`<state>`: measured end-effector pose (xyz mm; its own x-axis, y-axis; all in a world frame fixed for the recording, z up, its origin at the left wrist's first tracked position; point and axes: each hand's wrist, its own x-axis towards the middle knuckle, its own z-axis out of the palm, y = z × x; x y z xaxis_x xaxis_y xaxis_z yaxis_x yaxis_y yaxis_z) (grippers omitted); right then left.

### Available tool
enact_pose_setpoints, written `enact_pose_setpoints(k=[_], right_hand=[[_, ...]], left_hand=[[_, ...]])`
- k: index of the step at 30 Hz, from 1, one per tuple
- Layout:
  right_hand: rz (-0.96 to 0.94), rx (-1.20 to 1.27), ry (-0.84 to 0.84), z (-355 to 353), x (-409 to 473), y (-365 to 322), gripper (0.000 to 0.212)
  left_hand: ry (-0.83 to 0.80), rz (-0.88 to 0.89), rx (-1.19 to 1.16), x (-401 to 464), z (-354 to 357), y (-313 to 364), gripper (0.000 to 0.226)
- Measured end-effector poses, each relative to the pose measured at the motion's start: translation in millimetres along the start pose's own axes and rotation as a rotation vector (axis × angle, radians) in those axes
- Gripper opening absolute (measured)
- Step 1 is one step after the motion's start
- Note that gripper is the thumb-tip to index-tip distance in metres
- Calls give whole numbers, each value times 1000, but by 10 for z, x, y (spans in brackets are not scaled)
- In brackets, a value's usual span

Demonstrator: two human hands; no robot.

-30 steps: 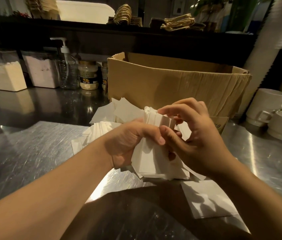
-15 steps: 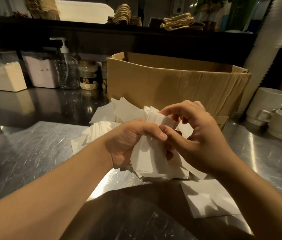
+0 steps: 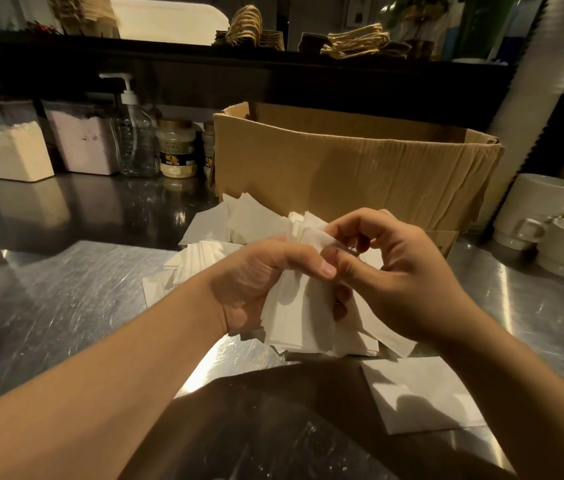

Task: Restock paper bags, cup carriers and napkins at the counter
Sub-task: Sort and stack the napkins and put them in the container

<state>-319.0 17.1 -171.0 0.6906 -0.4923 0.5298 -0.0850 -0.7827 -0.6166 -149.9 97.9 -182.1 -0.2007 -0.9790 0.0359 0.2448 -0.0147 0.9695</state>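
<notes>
Napkins (image 3: pixel 303 313) still gripped — right hand (image 3: pixel 402 271) fingers curled tighter.

Steel counter (image 3: pixel 66 292) w/ scratched top is catching warm glare near center, rest sitting dim. Dark shelf (image 3: pixel 273 60) is running across the back above it. White corrugated column (image 3: pixel 547 64) is standing at right. Green plant leaves (image 3: pixel 408 8) are showing top right behind shelf. Bright pale panel (image 3: pixel 169 15) is glowing top left-center.
</notes>
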Motion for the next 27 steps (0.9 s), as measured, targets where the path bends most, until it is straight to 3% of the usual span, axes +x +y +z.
enact_pose_setpoints(k=[6, 9, 14, 20, 23, 27], right_hand=[[27, -13, 80, 12, 27, -3, 12], [26, -28, 55, 18, 25, -37, 30], [-28, 14, 108, 23, 25, -26, 13], [8, 62, 74, 5, 15, -25, 23], [-23, 47, 93, 4, 11, -26, 23], [-74, 91, 152, 5, 3, -51, 17]], left_hand=[[75, -3, 18, -18, 34, 14, 45], [91, 3, 38, -37, 63, 24, 40], [82, -17, 34, -25, 66, 21, 39], [50, -9, 58, -22, 26, 11, 62], [36, 2, 19, -5, 22, -6, 46], [95, -25, -76, 21, 28, 28, 65]])
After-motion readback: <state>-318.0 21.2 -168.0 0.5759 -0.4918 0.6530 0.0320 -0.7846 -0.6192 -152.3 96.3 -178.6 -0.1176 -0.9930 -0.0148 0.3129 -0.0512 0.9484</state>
